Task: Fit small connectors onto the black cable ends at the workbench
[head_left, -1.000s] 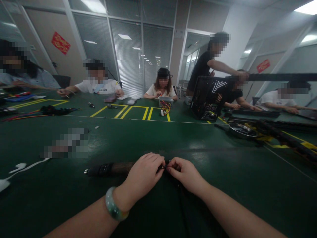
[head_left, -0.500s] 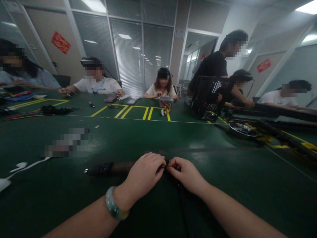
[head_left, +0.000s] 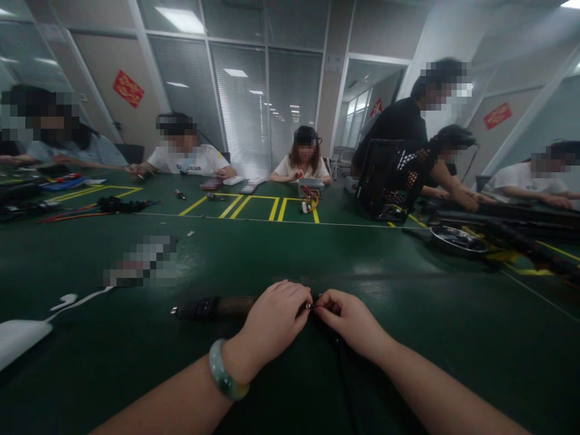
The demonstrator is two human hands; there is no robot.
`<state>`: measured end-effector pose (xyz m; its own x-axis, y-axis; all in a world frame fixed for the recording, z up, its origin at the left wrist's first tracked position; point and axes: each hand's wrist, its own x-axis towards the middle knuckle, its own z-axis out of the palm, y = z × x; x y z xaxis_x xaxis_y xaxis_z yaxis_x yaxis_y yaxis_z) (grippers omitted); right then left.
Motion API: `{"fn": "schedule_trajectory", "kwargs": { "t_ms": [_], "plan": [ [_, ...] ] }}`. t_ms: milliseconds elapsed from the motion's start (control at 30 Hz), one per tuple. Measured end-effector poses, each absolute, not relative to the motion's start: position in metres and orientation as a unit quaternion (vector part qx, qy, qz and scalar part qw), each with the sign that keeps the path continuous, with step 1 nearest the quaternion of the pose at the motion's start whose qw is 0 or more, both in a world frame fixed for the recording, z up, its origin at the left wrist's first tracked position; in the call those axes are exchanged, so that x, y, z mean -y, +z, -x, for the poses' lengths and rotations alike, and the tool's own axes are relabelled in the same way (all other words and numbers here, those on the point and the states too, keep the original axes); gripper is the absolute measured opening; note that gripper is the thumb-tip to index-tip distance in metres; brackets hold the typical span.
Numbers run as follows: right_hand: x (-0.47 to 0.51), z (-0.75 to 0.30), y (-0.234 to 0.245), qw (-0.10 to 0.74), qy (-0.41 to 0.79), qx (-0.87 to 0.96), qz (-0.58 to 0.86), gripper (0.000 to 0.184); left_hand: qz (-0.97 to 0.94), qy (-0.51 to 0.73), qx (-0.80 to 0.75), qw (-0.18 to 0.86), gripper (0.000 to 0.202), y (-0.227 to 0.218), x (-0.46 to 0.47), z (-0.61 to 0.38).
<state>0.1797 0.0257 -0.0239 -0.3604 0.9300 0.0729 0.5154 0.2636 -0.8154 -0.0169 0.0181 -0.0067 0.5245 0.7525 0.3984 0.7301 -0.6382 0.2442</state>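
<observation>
A dark cylindrical electric screwdriver lies on the green table, its metal tip pointing left. My left hand is wrapped over its right end, a green stone bangle on the wrist. Close to the left fingertips, my right hand is closed in a pinch at the end of a black cable, which runs down toward the table's near side. A tiny shiny piece shows between the two hands. Whether the cable joins the screwdriver is hidden by the fingers.
A blurred-out flat object with a white cord and a white case lies left. Wire bundles, a metal bowl and a black perforated case are farther off. Several people work around the table.
The view has swung slightly left, so everything sits farther right, and more of the white case shows. Both hands keep the same grip, close together.
</observation>
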Motion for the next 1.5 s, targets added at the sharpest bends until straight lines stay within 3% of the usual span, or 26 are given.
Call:
{"fn": "schedule_trajectory", "kwargs": {
  "t_ms": [400, 900, 1133, 1500],
  "plan": [
    [-0.0241, -0.1764, -0.021, 0.313, 0.417, 0.714, 0.467, 0.01, -0.874, 0.236, -0.422, 0.049, 0.013, -0.0089, -0.0203, 0.0185],
    [-0.0248, -0.1781, -0.019, 0.294, 0.39, 0.726, 0.484, 0.014, -0.855, 0.236, -0.458, 0.059, 0.019, -0.0117, -0.0207, 0.0171],
    [-0.0263, -0.178, -0.0233, 0.303, 0.384, 0.727, 0.481, 0.015, -0.87, 0.231, -0.433, 0.052, 0.007, -0.0105, -0.02, 0.0177],
    [-0.0252, -0.1779, -0.0172, 0.285, 0.352, 0.754, 0.476, 0.015, -0.878, 0.226, -0.42, 0.042, 0.007, -0.0027, -0.0163, 0.0177]
  ]
}}
